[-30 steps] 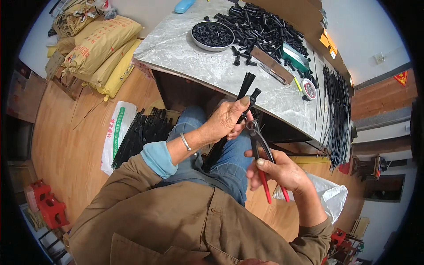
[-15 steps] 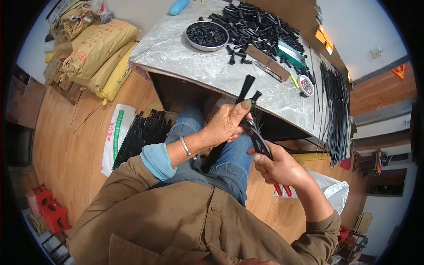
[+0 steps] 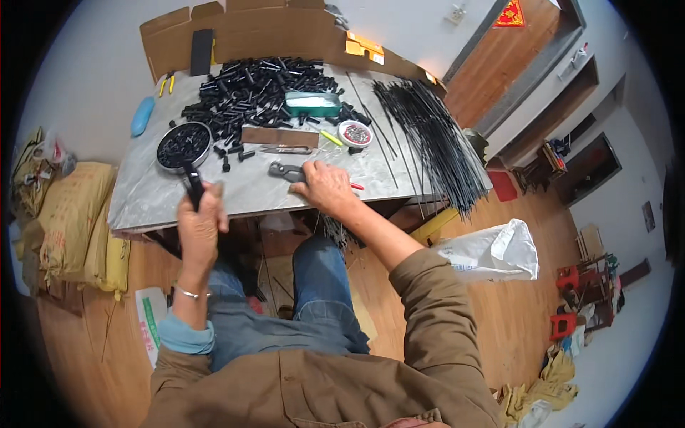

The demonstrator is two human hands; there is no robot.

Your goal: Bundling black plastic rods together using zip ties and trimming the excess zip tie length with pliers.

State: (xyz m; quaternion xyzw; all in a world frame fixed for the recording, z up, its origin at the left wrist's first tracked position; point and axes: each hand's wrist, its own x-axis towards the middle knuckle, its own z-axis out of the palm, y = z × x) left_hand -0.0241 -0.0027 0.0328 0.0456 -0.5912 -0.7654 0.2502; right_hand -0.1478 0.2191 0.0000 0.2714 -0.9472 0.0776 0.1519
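Observation:
At the table's front left, my left hand [image 3: 200,227] is closed around a dark bundle of black strips [image 3: 193,184]; its upper end overlaps the rim of the round tin [image 3: 207,158] filled with small black rings or pieces. Motion smears the bundle a little. My right hand [image 3: 330,187] rests on the tabletop, its fingers over a pair of pincers [image 3: 285,171]. The grey jaws point left and a red handle end shows on the right. Just beyond the pincers lie a slim metal tool [image 3: 284,150] and a flat brown block [image 3: 280,137].
A heap of black plastic pieces [image 3: 250,89] covers the back of the grey table [image 3: 146,196]. Among it sits a green box [image 3: 312,105]. A small round dish [image 3: 354,134] and a yellow-green pen [image 3: 331,138] lie nearby. Long black rods [image 3: 428,135] overhang the right edge.
My hands have separated. The right hand has brought the pincers from over my lap onto the table; the left has moved left with the black strips. The view has turned rightward.

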